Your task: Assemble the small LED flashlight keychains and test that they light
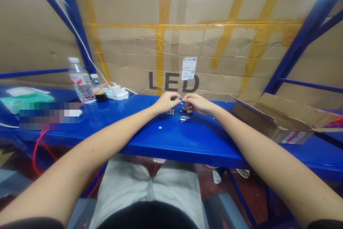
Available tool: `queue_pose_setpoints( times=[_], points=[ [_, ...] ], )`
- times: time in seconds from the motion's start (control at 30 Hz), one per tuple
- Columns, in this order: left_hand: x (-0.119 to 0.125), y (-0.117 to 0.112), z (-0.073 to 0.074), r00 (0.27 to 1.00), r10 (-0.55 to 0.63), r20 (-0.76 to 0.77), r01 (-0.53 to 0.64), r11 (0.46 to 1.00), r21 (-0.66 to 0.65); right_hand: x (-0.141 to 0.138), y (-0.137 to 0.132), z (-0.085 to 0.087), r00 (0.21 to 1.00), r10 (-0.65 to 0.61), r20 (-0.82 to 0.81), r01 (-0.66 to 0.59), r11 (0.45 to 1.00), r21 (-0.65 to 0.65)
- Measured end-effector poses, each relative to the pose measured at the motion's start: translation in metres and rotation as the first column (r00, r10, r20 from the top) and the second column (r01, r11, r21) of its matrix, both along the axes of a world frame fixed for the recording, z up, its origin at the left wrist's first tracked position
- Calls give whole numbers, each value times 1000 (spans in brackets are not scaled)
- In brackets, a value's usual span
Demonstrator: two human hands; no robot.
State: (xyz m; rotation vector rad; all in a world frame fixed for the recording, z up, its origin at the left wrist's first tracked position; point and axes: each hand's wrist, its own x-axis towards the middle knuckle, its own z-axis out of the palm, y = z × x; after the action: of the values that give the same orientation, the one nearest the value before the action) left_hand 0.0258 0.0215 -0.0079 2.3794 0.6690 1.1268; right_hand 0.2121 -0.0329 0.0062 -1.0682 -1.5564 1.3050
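Note:
Above the blue table my left hand (166, 102) is closed, its fingertips pinching a small green and silver metal piece (174, 99). My right hand (197, 103) meets it from the other side, fingers curled and pinched at the same piece; its exact kind is too small to tell. Below the hands lie several small gold-coloured parts (170, 112) in a cluster. Some dark little parts (183, 109) sit beside my right fingers, partly hidden by them. Nearer to me is a purple and silver loop (184, 119) that looks like a carabiner.
A small white disc (160, 127) lies on the blue table (150, 138). To the left stand a water bottle (80, 82), a dark-liquid bottle (99, 91) and a white power strip (118, 94). An open cardboard box (276, 120) is at right; a large cardboard sheet (128, 50) stands behind.

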Motion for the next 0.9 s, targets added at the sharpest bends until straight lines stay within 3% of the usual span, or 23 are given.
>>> queue_pose_setpoints(
  times=[0.23, 0.63, 0.77, 0.9],
  points=[
    [1, 2, -1, 1000, 11, -23, -11, 1000, -11, -8, 0, -1, 995, -64, -74, 61, 997, -42],
    [0, 0, -1, 995, 37, -94, -33, 999, 39, -14, -1, -4, 990, -135, 43, 133, 991, 28],
    [-2, -4, 4, 981, 59, -186, -33, 990, 137, -14, 0, -5, 984, -140, 108, 134, 989, 59],
    [-6, -6, 10, 946, 150, -287, -44, 937, 346, -12, 3, -6, 960, -182, 211, 153, 978, 145]
  ],
)
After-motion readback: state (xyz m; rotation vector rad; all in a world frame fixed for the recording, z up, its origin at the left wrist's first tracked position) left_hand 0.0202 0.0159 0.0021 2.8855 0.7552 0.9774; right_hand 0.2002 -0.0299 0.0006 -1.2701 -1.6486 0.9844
